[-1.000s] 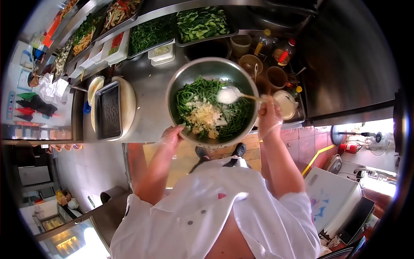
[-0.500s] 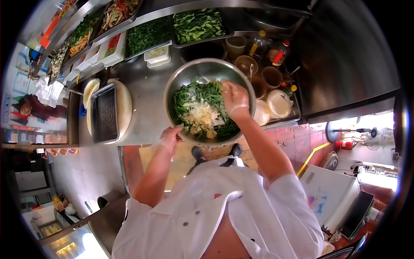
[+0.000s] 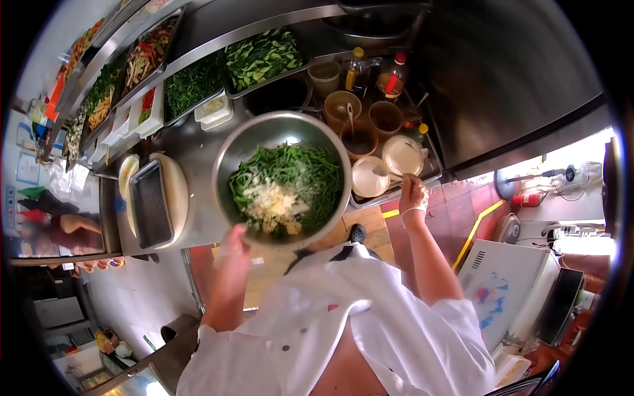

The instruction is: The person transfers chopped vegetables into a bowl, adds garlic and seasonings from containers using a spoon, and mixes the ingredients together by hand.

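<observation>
A large steel mixing bowl holds cut green vegetables topped with chopped garlic and white granules. My left hand, in a clear glove and smeared by motion, is at the bowl's near-left rim; its fingers are blurred. To the right of the bowl, my gloved right hand is closed around the handle of a spoon. The spoon's other end reaches over a white-filled tub, beside a second white-filled tub.
Brown sauce tubs and bottles crowd a tray behind the white tubs. Trays of cut greens line the shelf above. A dark rectangular pan lies on a round board at left. Another person's arm shows far left.
My right hand has left the greens in the bowl, moved right and taken hold of a spoon at the white tubs. The view has shifted; my left hand stays near the bowl's rim.
</observation>
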Available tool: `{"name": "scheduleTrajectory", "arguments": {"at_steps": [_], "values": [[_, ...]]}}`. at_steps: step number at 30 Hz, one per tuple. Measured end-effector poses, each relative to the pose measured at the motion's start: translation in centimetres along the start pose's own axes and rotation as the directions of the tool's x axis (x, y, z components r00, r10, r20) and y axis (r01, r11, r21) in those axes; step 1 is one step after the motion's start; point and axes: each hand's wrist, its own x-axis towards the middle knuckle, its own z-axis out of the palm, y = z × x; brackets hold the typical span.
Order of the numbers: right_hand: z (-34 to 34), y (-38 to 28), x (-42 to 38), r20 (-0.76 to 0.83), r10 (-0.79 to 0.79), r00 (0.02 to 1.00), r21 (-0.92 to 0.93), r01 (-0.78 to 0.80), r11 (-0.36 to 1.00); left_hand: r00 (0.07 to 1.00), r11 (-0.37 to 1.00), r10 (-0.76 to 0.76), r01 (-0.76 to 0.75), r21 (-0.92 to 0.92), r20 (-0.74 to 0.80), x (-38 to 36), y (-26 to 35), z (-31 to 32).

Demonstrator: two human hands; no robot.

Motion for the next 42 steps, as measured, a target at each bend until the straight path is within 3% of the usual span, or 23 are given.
{"name": "scheduleTrajectory", "arguments": {"at_steps": [1, 5, 7, 9, 10, 11, 13, 15, 16, 17, 20, 21, 23, 25, 27, 28, 30, 32, 33, 34, 35, 38, 42], "values": [[0.4, 1.0, -0.1, 0.038, -0.018, 0.999, -0.063, 0.02, 0.998, 0.998, 0.978, -0.049, 0.04, -0.203, -0.041, -1.4, 1.1, -0.4], [1.6, 2.6, 0.6, 0.234, 0.022, 0.972, -0.177, 0.02, 0.984, 1.0, 0.967, -0.009, 0.012, -0.256, 0.01, -10.0, 8.1, 0.7], [2.3, 1.9, 0.9, 0.249, 0.136, 0.959, -0.115, -0.11, 0.987, 0.996, 0.96, 0.076, -0.085, -0.267, -0.046, -10.7, 9.0, -1.2], [4.2, 5.7, 1.8, 0.13, 0.078, 0.988, -0.131, -0.061, 0.989, 0.994, 0.945, 0.105, -0.105, -0.309, -0.015, -10.5, 9.2, -3.6], [3.0, 2.1, 2.4, 0.082, 0.044, 0.996, -0.322, -0.015, 0.947, 0.995, 0.94, 0.1, -0.103, -0.325, -0.025, -10.3, 9.4, -4.5], [3.4, 2.4, 2.9, -0.031, -0.056, 0.998, -0.25, 0.047, 0.967, 0.995, 0.935, 0.094, -0.1, -0.341, -0.036, -10.0, 9.6, -5.5], [3.3, 0.4, 3.3, -0.143, -0.053, 0.988, -0.273, 0.012, 0.962, 0.99, 0.967, -0.006, -0.03, -0.255, -0.141, -6.8, 7.8, -8.6], [3.8, -4.1, 2.9, -0.121, -0.021, 0.992, -0.106, 0.008, 0.994, 0.952, 0.998, -0.034, 0.014, -0.067, -0.304, -6.9, 8.8, -7.3], [4.5, -6.3, 2.3, -0.095, -0.137, 0.986, -0.147, 0.123, 0.982, 0.954, 0.997, 0.0, -0.023, -0.072, -0.3, -5.1, 7.1, -8.6], [5.6, -8.9, 1.5, -0.029, -0.113, 0.993, -0.047, 0.111, 0.993, 0.955, 0.995, 0.034, -0.059, -0.075, -0.296, -2.2, 4.5, -10.3], [9.7, -14.9, -1.8, 0.144, -0.114, 0.983, 0.148, 0.093, 0.985, 0.942, 0.974, -0.195, 0.152, -0.169, -0.275, 3.7, 0.9, -12.8], [10.5, -17.8, -2.9, 0.207, -0.195, 0.959, 0.094, 0.179, 0.979, 0.974, 0.97, -0.208, 0.193, -0.149, -0.092, 6.8, -2.4, -16.9], [13.4, -19.2, -5.2, 0.274, -0.272, 0.922, 0.124, 0.246, 0.961, 0.986, 0.971, 0.015, 0.026, 0.238, -0.168, 5.4, -0.5, -17.8], [16.0, -20.5, -7.5, 0.499, -0.139, 0.855, 0.183, 0.052, 0.982, 0.959, 0.797, 0.236, -0.099, 0.596, -0.157, 2.0, 4.1, -16.1], [17.6, -25.9, -8.8, 0.719, -0.117, 0.685, 0.186, -0.027, 0.982, 0.922, 0.656, 0.387, -0.254, 0.71, -0.028, 0.0, 9.3, -15.1], [19.5, -27.2, -9.3, 0.775, -0.093, 0.625, 0.211, -0.117, 0.97, 0.901, 0.657, 0.431, -0.356, 0.665, 0.057, -0.9, 11.7, -14.7], [23.8, -29.0, -9.2, 0.871, -0.053, 0.488, 0.227, -0.305, 0.925, 0.934, 0.821, 0.298, -0.356, 0.446, 0.197, 2.2, 11.8, -15.6], [31.3, -26.5, -7.9, 0.88, 0.026, 0.475, 0.055, -0.157, 0.986, 0.99, 0.99, -0.14, 0.14, 0.007, 0.024, 2.9, 15.1, -11.8], [34.5, -25.8, -7.5, 0.831, 0.135, 0.54, -0.052, -0.167, 0.985, 0.936, 0.929, -0.346, 0.334, -0.16, -0.06, 3.4, 16.6, -9.3], [37.6, -25.2, -7.1, 0.766, 0.236, 0.598, -0.157, -0.182, 0.971, 0.9, 0.889, -0.427, 0.4, -0.226, -0.088, 3.8, 17.3, -7.0], [39.9, -24.4, -7.1, 0.687, 0.326, 0.65, -0.258, -0.201, 0.945, 0.879, 0.869, -0.465, 0.43, -0.247, -0.106, 4.1, 17.6, -4.6], [43.8, -22.1, -7.6, 0.724, 0.51, 0.465, -0.155, -0.61, 0.777, 0.9, 0.887, -0.422, 0.385, -0.255, -0.11, 5.3, 16.7, -0.2], [45.0, -22.4, -7.2, 0.848, 0.451, 0.277, -0.124, -0.724, 0.679, 0.944, 0.915, -0.331, 0.32, -0.245, -0.004, 10.4, 12.1, -0.9]]}}
